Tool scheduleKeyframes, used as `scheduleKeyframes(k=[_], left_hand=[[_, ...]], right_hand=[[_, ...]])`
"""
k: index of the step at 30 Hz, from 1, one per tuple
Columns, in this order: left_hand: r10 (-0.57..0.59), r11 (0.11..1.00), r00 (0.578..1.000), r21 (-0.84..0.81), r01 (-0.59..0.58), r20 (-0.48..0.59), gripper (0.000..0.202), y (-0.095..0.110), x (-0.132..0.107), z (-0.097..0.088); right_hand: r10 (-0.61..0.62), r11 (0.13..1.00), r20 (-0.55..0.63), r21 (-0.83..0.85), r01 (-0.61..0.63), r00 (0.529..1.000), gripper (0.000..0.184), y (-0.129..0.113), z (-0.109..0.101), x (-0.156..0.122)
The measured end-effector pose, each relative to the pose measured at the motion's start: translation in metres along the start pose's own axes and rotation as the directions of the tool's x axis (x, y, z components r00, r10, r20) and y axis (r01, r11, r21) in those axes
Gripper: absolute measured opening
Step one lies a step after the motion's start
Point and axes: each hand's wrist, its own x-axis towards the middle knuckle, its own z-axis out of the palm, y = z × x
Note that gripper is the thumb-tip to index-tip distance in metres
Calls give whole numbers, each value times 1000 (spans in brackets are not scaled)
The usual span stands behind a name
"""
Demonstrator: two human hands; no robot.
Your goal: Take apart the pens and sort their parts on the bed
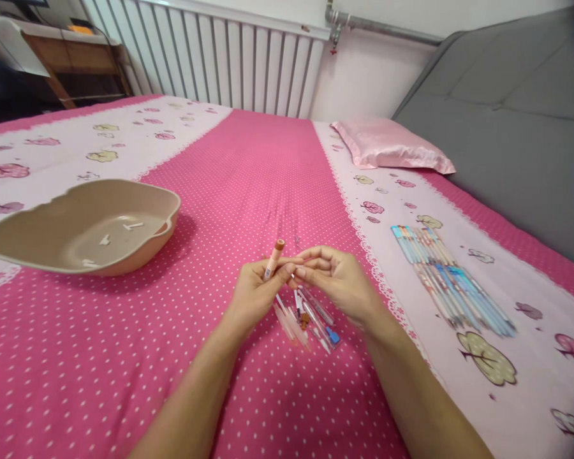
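Observation:
My left hand (251, 290) is closed around a peach pen barrel (273, 261) with a brown end, which points up and away. My right hand (347, 280) has its thumb and fingertips pinched together, touching the left fingertips. Whatever small part is between them is too small to make out. Below the hands, loose pen parts lie on the pink dotted bedsheet (249, 191): pale refills (291, 325), clear tubes (318, 306), a small brown piece (305, 320) and a blue piece (333, 336).
To the left stands a beige basin (43, 245) with several small white pieces (105, 240) inside. Two rows of pens (423, 245) lie on the right. Farther back are a pink pillow (392, 143), a grey headboard (516, 115) and a white radiator (210, 54).

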Motion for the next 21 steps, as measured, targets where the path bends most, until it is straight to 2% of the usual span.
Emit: scheduleKeyframes(k=[2,11,16,21], left_hand=[[14,999,1000,35,-13,-14,29,0,0,0],[77,972,997,224,-70,-20,25,-3,0,-2],[95,947,995,307,-90,-2,27,-11,0,-5],[114,909,993,403,-107,6,28,-11,-2,-6]], right_hand=[[-15,1000,-45,-10,15,999,26,0,-1,0],[-93,994,-100,-74,86,991,22,-5,-8,-1],[-240,969,-246,-115,217,939,17,-18,-14,-6],[-297,948,-227,-186,258,927,12,-25,-10,-12]])
